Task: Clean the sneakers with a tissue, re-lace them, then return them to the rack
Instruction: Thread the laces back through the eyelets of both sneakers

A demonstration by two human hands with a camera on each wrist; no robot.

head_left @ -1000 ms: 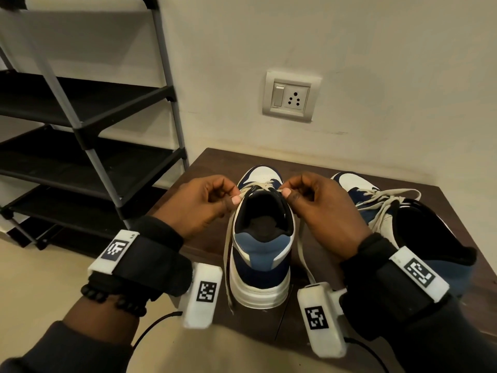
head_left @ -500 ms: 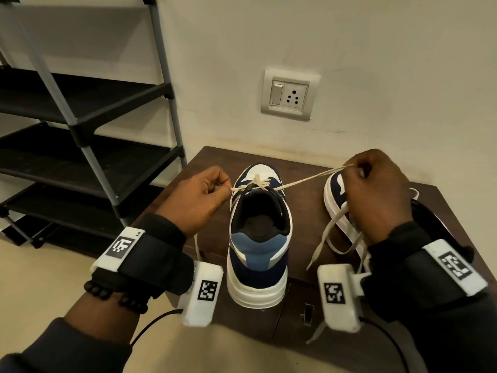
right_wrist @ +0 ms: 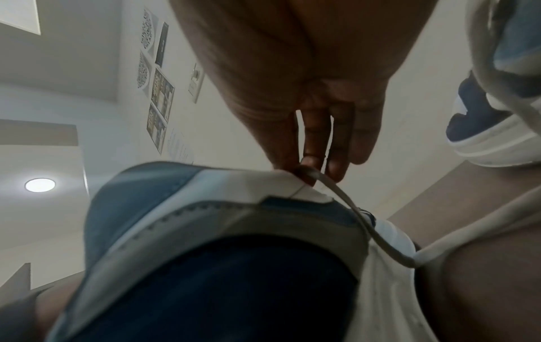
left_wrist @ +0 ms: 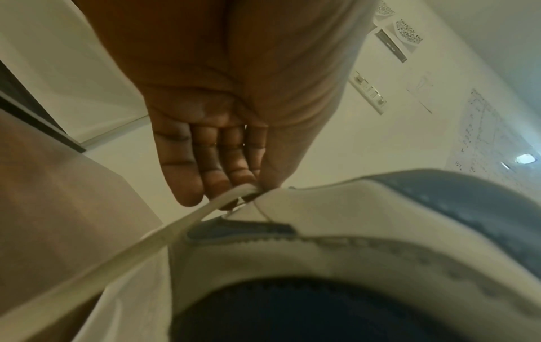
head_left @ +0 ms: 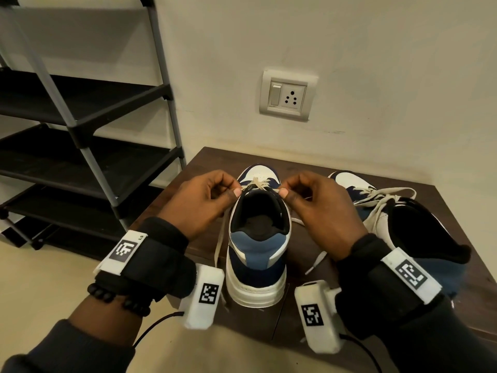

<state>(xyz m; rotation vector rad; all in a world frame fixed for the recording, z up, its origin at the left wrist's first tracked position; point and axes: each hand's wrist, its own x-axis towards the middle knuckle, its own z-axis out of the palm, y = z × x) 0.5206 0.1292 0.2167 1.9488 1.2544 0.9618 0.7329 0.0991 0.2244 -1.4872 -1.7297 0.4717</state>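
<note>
While your left hand (head_left: 204, 200) and right hand (head_left: 312, 203) each pinch a lace (head_left: 259, 183) end beside the collar, the sneaker (head_left: 258, 238) stands on the desk (head_left: 309, 313) between them, heel toward you, its length running straight away, equally near both.

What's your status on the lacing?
Left hand and right hand each pinch a lace end at the near sneaker's collar. Lacing unfinished. Second sneaker alongside, laces loose. Nothing in the way.
</note>
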